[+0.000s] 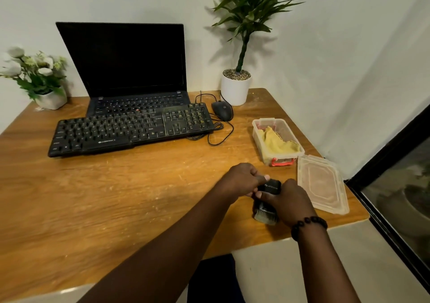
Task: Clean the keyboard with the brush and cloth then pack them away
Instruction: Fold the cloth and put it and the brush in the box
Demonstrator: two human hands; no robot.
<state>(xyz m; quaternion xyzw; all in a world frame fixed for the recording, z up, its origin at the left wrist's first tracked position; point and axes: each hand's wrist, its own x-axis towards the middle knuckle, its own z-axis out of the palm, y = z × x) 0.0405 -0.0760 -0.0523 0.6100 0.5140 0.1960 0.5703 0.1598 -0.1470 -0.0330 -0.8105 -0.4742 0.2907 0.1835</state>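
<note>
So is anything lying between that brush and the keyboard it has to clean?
Nothing visible. Both hands grip the brush near the table's front edge, and only bare wood lies between it and the keyboard.

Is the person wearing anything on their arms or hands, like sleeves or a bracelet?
Both forearms are bare, with no sleeves showing. The right hand has a bracelet of round dark beads around its wrist. The left hand wears nothing that shows: no glove, ring or watch.

Both hands, left hand [242, 178] and right hand [289, 201], grip the black brush [267, 200] at lower right of frame; keyboard [130, 128] lies upper left of them.
</note>
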